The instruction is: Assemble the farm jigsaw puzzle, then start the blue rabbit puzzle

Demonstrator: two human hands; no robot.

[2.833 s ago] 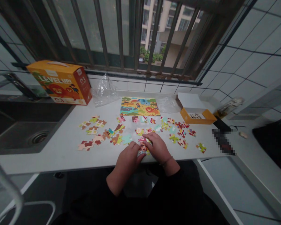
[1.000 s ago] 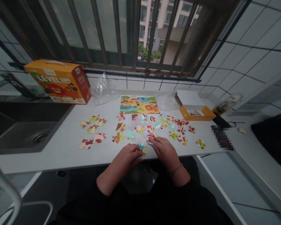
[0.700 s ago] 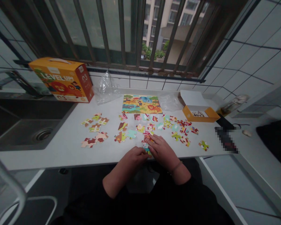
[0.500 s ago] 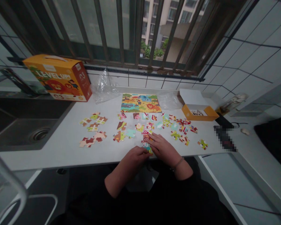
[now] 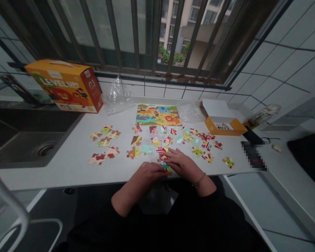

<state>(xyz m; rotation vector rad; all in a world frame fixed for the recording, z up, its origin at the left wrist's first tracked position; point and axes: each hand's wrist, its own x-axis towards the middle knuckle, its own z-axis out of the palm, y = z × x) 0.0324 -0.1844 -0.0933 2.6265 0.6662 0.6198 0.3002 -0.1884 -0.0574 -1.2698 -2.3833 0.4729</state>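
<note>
Joined jigsaw puzzle pieces (image 5: 162, 155), showing a red barn top and a figure in blue-green, lie near the counter's front edge. My left hand (image 5: 150, 173) is closed at the lower left edge of these pieces, its thumb partly hidden. My right hand (image 5: 182, 163) lies over their right side with its fingers stretched and slightly apart. Both hands cover part of the picture. Above them, loose pieces with pink and green prints (image 5: 155, 141) are scattered, and brown-patched pieces (image 5: 105, 156) lie to the left.
A finished animal picture (image 5: 157, 115) lies at the back between clear plastic bags (image 5: 118, 99). An orange "LEVEL UP!" box (image 5: 68, 87) stands beside the sink (image 5: 42, 140). At the right is an open orange box (image 5: 227, 131). More pieces (image 5: 206, 147) lie right of my hands.
My left hand has shifted slightly left, its fingers now straighter along the pieces. My right hand has moved a little, uncovering more of the barn and figure.
</note>
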